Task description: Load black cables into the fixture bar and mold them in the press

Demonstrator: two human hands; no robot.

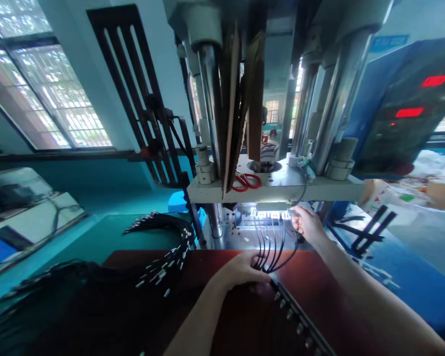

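Observation:
My left hand (244, 271) is closed around a bunch of black cables (270, 252) above the red-brown tabletop, where they fan out upward. Their upper ends run to a row of white connectors (270, 215) at the lit slot under the machine's plate. At the right end of that row, my right hand (307, 225) has its fingers pinched together beside the rightmost cable; what lies between the fingertips is hidden. Just below my left hand, a long dark strip (300, 316) with several round metal knobs slants toward the lower right.
A press with steel columns (210, 99) stands in front, red-handled scissors (246, 182) on its plate (282, 193). Heaps of black cables (170, 232) with light tips lie left. At right are a control panel with red displays (410, 112) and a blue surface (411, 296) holding dark bars.

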